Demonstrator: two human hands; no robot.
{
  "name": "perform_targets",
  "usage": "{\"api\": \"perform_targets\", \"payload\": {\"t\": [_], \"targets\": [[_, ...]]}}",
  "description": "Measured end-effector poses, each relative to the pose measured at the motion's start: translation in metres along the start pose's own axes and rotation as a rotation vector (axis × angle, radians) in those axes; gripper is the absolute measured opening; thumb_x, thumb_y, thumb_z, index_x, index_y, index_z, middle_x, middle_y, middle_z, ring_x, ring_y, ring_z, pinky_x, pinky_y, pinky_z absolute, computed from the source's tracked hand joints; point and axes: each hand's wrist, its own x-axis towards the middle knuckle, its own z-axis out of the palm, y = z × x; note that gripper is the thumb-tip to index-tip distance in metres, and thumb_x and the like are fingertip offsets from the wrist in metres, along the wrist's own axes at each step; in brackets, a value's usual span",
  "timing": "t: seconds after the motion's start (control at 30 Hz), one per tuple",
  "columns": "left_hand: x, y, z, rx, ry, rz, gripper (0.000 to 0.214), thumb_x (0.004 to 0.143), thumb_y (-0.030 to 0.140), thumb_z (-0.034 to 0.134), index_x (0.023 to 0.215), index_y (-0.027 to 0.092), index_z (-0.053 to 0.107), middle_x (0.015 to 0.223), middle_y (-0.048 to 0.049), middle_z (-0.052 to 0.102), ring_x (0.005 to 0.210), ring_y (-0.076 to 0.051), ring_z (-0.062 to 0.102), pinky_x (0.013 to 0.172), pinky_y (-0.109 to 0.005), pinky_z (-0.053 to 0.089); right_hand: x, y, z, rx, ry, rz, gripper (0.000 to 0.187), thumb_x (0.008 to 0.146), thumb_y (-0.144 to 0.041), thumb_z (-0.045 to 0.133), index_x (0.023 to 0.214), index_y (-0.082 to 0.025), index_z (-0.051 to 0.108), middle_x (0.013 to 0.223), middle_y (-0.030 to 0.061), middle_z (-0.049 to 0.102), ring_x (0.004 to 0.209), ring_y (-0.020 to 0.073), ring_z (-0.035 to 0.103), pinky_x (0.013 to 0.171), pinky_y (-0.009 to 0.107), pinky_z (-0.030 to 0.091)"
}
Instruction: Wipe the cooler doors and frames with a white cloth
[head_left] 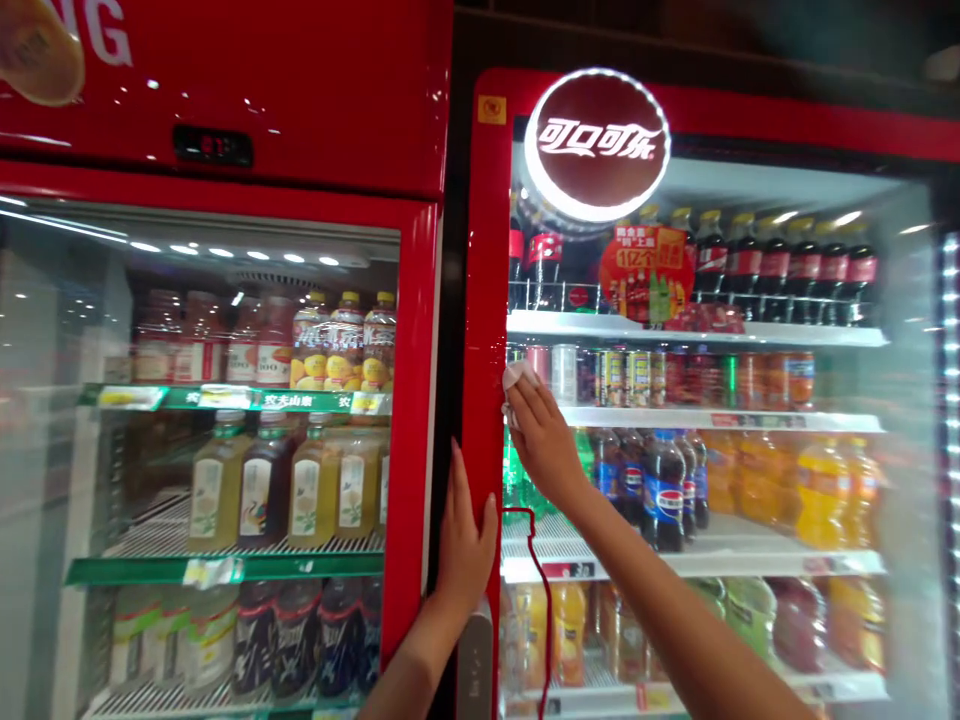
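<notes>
My right hand (549,445) presses a folded white cloth (520,376) against the left edge of the glass door of the right drinks fridge, at the height of the can shelf. Its fingers lie closed over the cloth; whether it is paper or fabric I cannot tell. My left hand (466,545) rests on the side of the red door frame (486,320), fingers stretched out and thumb apart, holding nothing. Just below it is a grey door handle (475,660). Behind the glass stand cola bottles (742,255), cans (637,377) and orange drinks (821,490).
A second red fridge (416,400) stands at left, with juice bottles (217,485) on green-edged shelves. A dark gap separates the two fridges. A lit round sign (598,145) is at the top of the right door, and a red line (546,600) runs down its glass.
</notes>
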Motion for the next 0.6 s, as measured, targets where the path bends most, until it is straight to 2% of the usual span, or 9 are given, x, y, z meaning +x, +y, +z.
{"api": "perform_targets", "payload": {"t": [0.17, 0.23, 0.33, 0.4, 0.5, 0.6], "targets": [[-0.084, -0.004, -0.015, -0.107, -0.177, -0.143, 0.093, 0.111, 0.020, 0.054, 0.181, 0.040, -0.004, 0.188, -0.0052, 0.024, 0.170, -0.025, 0.032, 0.132, -0.045, 0.050, -0.055, -0.020, -0.018, 0.086, -0.052, 0.042, 0.090, 0.108, -0.005, 0.049, 0.181, -0.042, 0.011, 0.171, 0.0056, 0.058, 0.166, 0.0279, 0.045, 0.133, 0.058, 0.049], [-0.118, -0.003, -0.016, -0.119, -0.197, -0.196, 0.094, 0.109, 0.022, 0.058, 0.181, 0.041, 0.001, 0.187, -0.0038, 0.026, 0.170, -0.027, 0.033, 0.131, -0.048, 0.052, -0.071, -0.033, -0.024, 0.131, -0.063, 0.091, 0.089, 0.108, -0.006, 0.051, 0.180, -0.044, 0.016, 0.171, 0.0049, 0.058, 0.165, 0.0280, 0.046, 0.132, 0.057, 0.051], [-0.162, 0.000, -0.008, -0.119, -0.136, -0.317, 0.096, 0.105, 0.021, 0.063, 0.181, 0.042, 0.008, 0.183, -0.0056, 0.038, 0.165, -0.031, 0.045, 0.127, -0.054, 0.057, -0.091, -0.060, -0.027, 0.204, -0.081, 0.197, 0.087, 0.108, -0.008, 0.053, 0.180, -0.044, 0.021, 0.172, 0.0052, 0.056, 0.165, 0.0278, 0.046, 0.131, 0.055, 0.052], [-0.185, 0.004, 0.000, -0.102, -0.069, -0.428, 0.096, 0.103, 0.021, 0.067, 0.181, 0.039, 0.014, 0.177, -0.0089, 0.050, 0.157, -0.032, 0.057, 0.121, -0.053, 0.063, -0.103, -0.079, -0.026, 0.249, -0.115, 0.246, 0.086, 0.108, -0.008, 0.051, 0.180, -0.043, 0.021, 0.173, 0.0055, 0.055, 0.165, 0.0271, 0.045, 0.132, 0.054, 0.051], [-0.208, 0.010, 0.007, -0.073, -0.016, -0.536, 0.089, 0.102, 0.021, 0.069, 0.179, 0.033, 0.026, 0.164, -0.0119, 0.065, 0.139, -0.030, 0.074, 0.108, -0.046, 0.071, -0.120, -0.102, -0.027, 0.295, -0.185, 0.295, 0.085, 0.108, -0.008, 0.048, 0.181, -0.042, 0.020, 0.173, 0.0058, 0.055, 0.165, 0.0258, 0.047, 0.133, 0.054, 0.048], [-0.219, 0.013, 0.010, -0.038, 0.016, -0.603, 0.078, 0.102, 0.022, 0.069, 0.173, 0.032, 0.040, 0.148, -0.0112, 0.077, 0.125, -0.029, 0.082, 0.098, -0.043, 0.073, -0.132, -0.119, -0.032, 0.300, -0.230, 0.356, 0.081, 0.108, -0.011, 0.046, 0.180, -0.041, 0.023, 0.174, 0.0060, 0.054, 0.165, 0.0264, 0.046, 0.135, 0.056, 0.045]]}}
